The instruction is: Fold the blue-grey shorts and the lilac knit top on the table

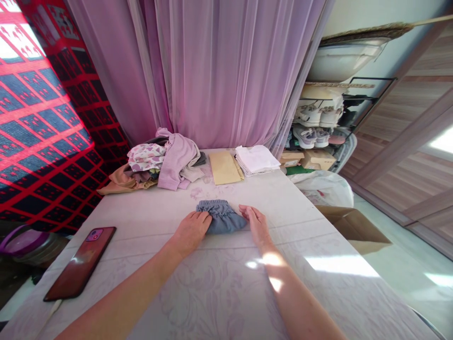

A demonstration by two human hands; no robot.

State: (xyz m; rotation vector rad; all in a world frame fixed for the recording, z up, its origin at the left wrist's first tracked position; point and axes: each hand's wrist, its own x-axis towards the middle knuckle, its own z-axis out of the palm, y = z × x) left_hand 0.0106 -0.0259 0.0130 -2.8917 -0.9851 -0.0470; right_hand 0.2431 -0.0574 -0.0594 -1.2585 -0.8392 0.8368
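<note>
Blue-grey shorts [224,219] with a gathered elastic waistband lie in a small bundle in the middle of the table, the waistband on the far side. My left hand [193,231] grips their left edge, its fingers bent over the cloth and the thumb hidden. At the right edge of the cloth is my right hand [255,222], fingers loosely stretched and a little apart. Its fingertips point toward the shorts; whether they touch the fabric I cannot tell.
A jumbled clothes pile [177,158] sits at the back left of the table [198,293]. Beside it lie a folded yellow cloth [225,168] and folded white cloths [256,159]. A phone [81,264] with a cable is at left. A cardboard box [354,229] stands off the right edge.
</note>
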